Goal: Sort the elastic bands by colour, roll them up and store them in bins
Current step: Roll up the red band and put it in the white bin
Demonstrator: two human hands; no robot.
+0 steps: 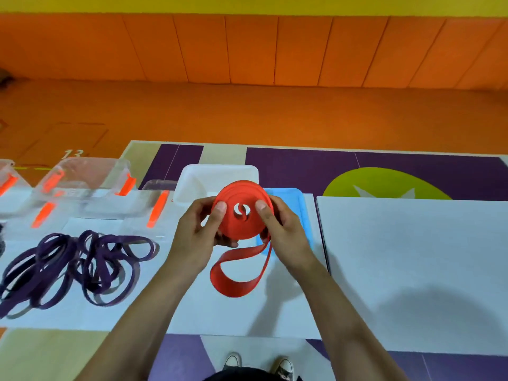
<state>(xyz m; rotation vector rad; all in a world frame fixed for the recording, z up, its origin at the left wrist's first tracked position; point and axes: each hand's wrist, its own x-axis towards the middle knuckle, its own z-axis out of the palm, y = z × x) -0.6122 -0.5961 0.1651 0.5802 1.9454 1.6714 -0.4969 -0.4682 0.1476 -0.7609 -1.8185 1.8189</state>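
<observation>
Nearest: toes of two canvas shoes [232, 362] at the bottom edge, on a purple-patterned mat [176, 358].

White tabletop [412, 257] ahead of them. A second white board adjoins it at left, seam visible.

Red band [242, 210]: mostly wound into a flat coil, held up above the tabletop between both hands. Its unrolled tail hangs down from the coil's lower right in one open loop, above the tabletop.

Left hand [198, 229]: fingers curled behind the coil, thumb pressed on its face.
Right hand [286, 232]: same grip, mirrored, thumb on the face near the centre hole.

Left of the hands: tangled heap of purple bands [74, 265], unrolled, lying on the tabletop.

Behind the coil: blue tray [297, 199], partly hidden by the right hand. Beyond it, white bin [217, 174]; contents cannot be made out.

Far left: clear bins [88, 174] with orange clasps.

Farthest: orange floor [275, 114].
</observation>
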